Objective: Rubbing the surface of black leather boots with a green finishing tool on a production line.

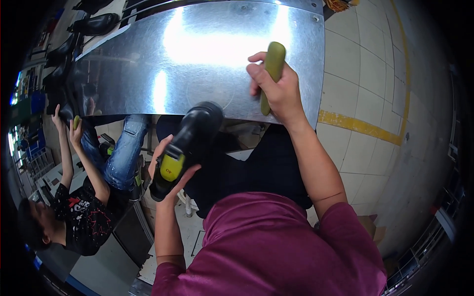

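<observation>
The glossy black shoe with a yellow-green insole [190, 143] sits just below the near edge of the shiny galvanised sheet-metal worktop [197, 59], held up over the person's dark lap. The left hand [170, 170] is closed around the shoe's heel end from beneath, fingers curling up on both sides of the opening, so the rounded toe points away toward the metal sheet. The right hand [276, 89] is clenched on an olive-green oblong brush handle [271, 74], raised above the near right part of the sheet, well apart from the shoe; its working face is turned away and cannot be made out. To work the leather evenly, it seems best to keep the heel grip firm, tilt the toe toward the tool, and bring the tool down in light strokes rather than pressing hard. The metal sheet throws back bright glare from overhead lights and bears a faint circular mark near its front edge. Beyond its far left corner stand more black shoes in a row [94, 22]. To the left of the sheet a co-worker in a black printed shirt [81, 212] and jeans raises both hands toward another dark shoe. Right of the sheet lies pale tiled floor with a yellow painted line [358, 126].
</observation>
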Motion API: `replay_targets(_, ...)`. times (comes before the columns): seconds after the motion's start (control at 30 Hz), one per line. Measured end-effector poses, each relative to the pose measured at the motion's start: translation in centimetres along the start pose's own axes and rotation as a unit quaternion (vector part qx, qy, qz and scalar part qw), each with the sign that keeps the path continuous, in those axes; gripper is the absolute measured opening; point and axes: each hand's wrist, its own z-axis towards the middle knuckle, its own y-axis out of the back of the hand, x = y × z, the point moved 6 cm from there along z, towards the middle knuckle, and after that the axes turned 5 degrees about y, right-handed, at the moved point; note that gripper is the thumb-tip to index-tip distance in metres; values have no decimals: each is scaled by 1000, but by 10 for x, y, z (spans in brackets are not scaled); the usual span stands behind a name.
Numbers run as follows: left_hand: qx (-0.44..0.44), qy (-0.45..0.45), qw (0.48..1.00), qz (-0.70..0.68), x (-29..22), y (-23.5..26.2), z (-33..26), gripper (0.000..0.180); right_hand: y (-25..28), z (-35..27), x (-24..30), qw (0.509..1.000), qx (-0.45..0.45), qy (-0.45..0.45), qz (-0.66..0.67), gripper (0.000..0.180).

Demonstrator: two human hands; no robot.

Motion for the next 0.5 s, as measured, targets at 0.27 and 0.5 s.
replay_targets(0.27, 39, 139, 990, -7, -12, -33, -20, 84, -67, 21, -6, 927, -15, -83, 365, 23)
replay_targets(0.5, 74, 150, 983, -68, -14, -32, -19, 79, -91, 37, -10, 912, -28, -102, 395, 32)
